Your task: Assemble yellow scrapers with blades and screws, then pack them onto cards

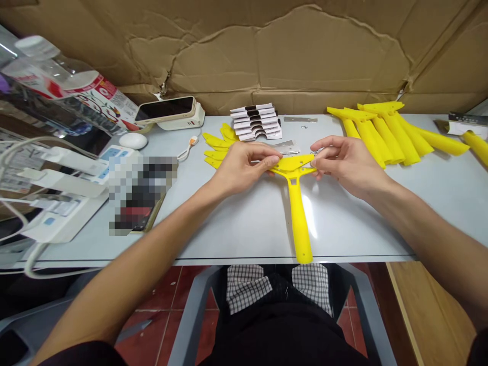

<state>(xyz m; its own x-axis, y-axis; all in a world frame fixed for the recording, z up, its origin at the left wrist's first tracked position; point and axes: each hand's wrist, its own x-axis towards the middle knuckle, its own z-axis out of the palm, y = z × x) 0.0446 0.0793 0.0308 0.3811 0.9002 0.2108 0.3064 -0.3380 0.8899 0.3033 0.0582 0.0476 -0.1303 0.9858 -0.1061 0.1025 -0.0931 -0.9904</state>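
Observation:
A yellow T-shaped scraper [299, 213] lies with its head away from me and its handle reaching the table's front edge. My left hand [246, 165] pinches the left end of its head between thumb and fingers. At the head's right end is my right hand [339, 162], its fingertips closed by small metallic pieces that are too small to make out. Just behind the head lie metal blades [287, 146]. Yellow flat parts [217, 145] are fanned out behind my left hand, beside a stack of white-wrapped pieces [257, 122].
Several yellow handles [385, 132] lie at the back right. At the left are a phone [147, 195], a power strip [72, 208], cables, a white mouse [133, 140], a bottle [95, 94] and a phone on a white block [181, 122]. Cardboard [267, 56] stands behind the table.

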